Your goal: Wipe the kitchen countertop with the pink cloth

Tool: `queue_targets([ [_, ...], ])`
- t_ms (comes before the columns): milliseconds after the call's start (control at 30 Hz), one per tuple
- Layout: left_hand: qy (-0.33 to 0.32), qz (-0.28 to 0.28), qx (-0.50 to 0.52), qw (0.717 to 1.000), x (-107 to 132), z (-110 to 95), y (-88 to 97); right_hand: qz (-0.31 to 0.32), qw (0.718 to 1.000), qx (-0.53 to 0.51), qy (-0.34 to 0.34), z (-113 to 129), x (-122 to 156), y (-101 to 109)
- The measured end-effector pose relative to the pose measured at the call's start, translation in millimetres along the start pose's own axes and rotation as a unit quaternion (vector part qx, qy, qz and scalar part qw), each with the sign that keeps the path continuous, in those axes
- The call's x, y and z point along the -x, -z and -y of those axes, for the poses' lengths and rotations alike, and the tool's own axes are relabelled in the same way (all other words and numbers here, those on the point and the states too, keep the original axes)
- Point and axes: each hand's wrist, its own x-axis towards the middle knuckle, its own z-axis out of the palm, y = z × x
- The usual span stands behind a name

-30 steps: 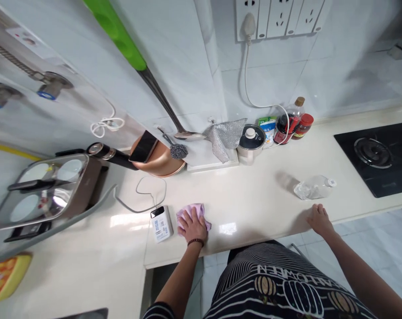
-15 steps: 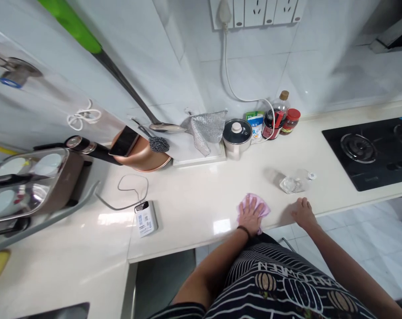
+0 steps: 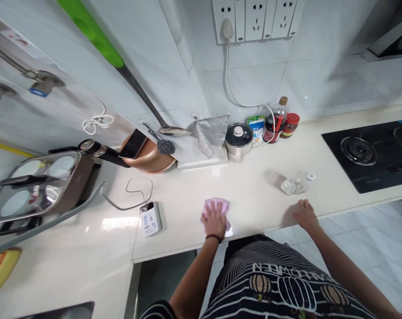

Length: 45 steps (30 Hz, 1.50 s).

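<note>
My left hand (image 3: pixel 214 220) presses flat on a pink cloth (image 3: pixel 223 204) lying on the white countertop, fingers spread over it. The cloth's edges stick out beyond the fingertips and to the right of the palm. My right hand (image 3: pixel 305 214) rests near the counter's front edge with its fingers curled into a loose fist, and nothing shows in it. Just behind that hand stands a clear glass or plastic container (image 3: pixel 293 186), with a small white round cap (image 3: pixel 311 177) beside it.
At the back stand a small lidded pot (image 3: pixel 239 138), a sauce bottle (image 3: pixel 276 122) and a red-lidded jar (image 3: pixel 290 125). A black gas stove (image 3: pixel 370 153) is at right. To the left lie a white power bank (image 3: pixel 150 220) with a grey cable, and a dish rack (image 3: pixel 74 181).
My left hand has slid left across the countertop, taking the pink cloth along under it. My right hand stays in place. The camera view has shifted slightly.
</note>
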Motion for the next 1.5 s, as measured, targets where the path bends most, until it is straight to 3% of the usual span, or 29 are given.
queue_targets([
  [100, 0.141, -0.031, 0.008, 0.990, 5, 60, 13.4, -0.008, 0.999, -0.046, -0.008, -3, -3, 2],
  [200, 0.227, -0.066, 0.022, 0.971, 9, 96, 17.5, -0.041, 0.984, -0.158, -0.068, -5, -11, 10],
  [300, 0.248, -0.096, 0.025, 0.964, 9, 105, 14.9, -0.108, 0.939, -0.310, -0.100, 0, -23, 27],
  [400, 0.252, -0.108, 0.022, 0.962, 9, 100, 11.9, -0.184, 0.889, -0.418, -0.031, 13, -38, 50],
  [533, 0.247, -0.109, 0.024, 0.962, 9, 96, 13.8, -0.205, 0.854, -0.478, -0.023, 36, -56, 78],
  [633, 0.252, -0.104, 0.026, 0.962, 11, 94, 17.1, -0.215, 0.874, -0.435, 0.003, 59, -58, 93],
  [733, 0.254, -0.104, 0.026, 0.961, 11, 93, 18.4, -0.177, 0.926, -0.291, 0.162, 94, -43, 98],
  [833, 0.257, -0.103, 0.029, 0.960, 11, 93, 17.6, -0.085, 0.948, -0.120, 0.284, 143, -12, 89],
  [967, 0.255, -0.108, 0.032, 0.960, 11, 93, 16.0, 0.001, 0.954, 0.010, 0.301, 202, 26, 64],
  [1067, 0.251, -0.115, 0.029, 0.961, 11, 94, 15.8, 0.024, 0.954, 0.025, 0.297, 222, 39, 53],
  [1167, 0.254, -0.117, 0.029, 0.960, 10, 95, 16.2, 0.019, 0.955, -0.001, 0.295, 220, 38, 54],
  [1300, 0.237, -0.109, 0.031, 0.965, 11, 92, 11.9, -0.031, 0.941, -0.096, 0.324, 191, 26, 64],
  [1400, 0.168, -0.088, 0.016, 0.982, 15, 78, -0.3, -0.086, 0.918, -0.196, 0.334, 156, 12, 70],
  [1500, 0.046, -0.053, -0.013, 0.997, 21, 49, -17.9, -0.156, 0.903, -0.308, 0.255, 116, -1, 73],
])
